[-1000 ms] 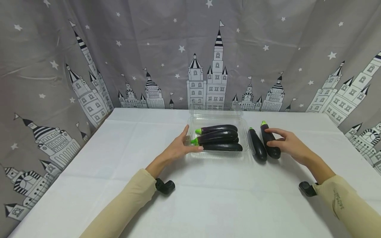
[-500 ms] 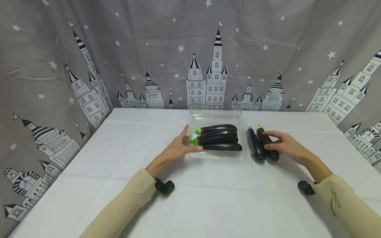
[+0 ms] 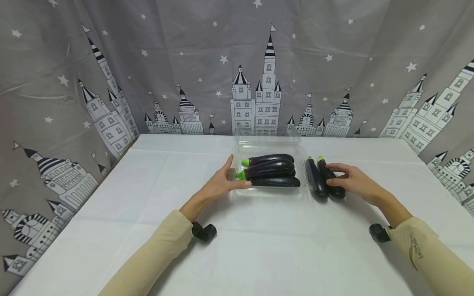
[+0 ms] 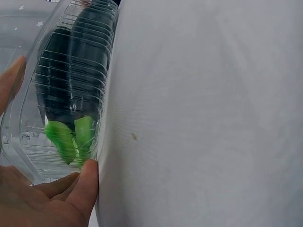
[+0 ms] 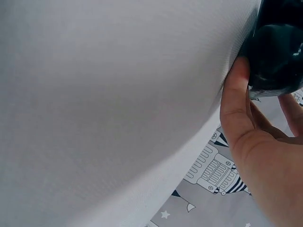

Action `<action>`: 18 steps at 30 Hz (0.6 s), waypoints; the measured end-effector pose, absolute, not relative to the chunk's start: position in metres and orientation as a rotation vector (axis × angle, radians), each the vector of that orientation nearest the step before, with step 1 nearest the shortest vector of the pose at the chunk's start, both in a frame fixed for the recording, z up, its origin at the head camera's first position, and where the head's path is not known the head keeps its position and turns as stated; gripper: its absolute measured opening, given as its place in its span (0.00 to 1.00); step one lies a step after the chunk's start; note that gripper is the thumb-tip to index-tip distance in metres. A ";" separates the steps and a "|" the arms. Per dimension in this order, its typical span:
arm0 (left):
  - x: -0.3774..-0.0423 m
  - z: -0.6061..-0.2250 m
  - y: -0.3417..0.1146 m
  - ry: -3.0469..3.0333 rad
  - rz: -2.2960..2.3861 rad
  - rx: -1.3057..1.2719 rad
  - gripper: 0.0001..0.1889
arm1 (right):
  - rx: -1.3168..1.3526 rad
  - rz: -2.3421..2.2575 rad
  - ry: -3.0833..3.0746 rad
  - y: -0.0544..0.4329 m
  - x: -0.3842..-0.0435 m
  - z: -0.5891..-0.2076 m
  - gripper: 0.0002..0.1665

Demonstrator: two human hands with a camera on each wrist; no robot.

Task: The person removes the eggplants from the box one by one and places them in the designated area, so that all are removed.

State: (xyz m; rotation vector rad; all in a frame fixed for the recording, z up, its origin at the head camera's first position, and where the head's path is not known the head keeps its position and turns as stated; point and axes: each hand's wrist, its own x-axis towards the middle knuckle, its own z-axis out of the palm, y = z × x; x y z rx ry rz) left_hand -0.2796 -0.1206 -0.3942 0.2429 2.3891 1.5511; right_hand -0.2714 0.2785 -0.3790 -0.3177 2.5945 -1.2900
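Observation:
An opened clear plastic clamshell container holds several dark eggplants with green stems, stacked lengthwise. Against its left end rests my left hand, index finger extended along the side and thumb along the front corner. Through the ribbed wall in the left wrist view, green stems show near the thumb. Right of the container, one eggplant lies along its edge. Beside that lies another eggplant, which my right hand grips between thumb and fingers. Only its rounded end shows in the right wrist view.
White cloth covers the table. A grey curtain printed with castles and stars hangs behind and at the sides. Black wrist cameras sit at both sleeve cuffs.
My right hand has slid the gripped eggplant left, up against the neighbouring eggplant, which has shifted slightly toward the container. My left hand stays at the container's left end.

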 end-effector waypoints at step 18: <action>-0.279 -0.393 -0.121 2.391 1.545 0.259 0.61 | -0.288 -1.228 2.696 0.280 -0.271 -0.377 0.34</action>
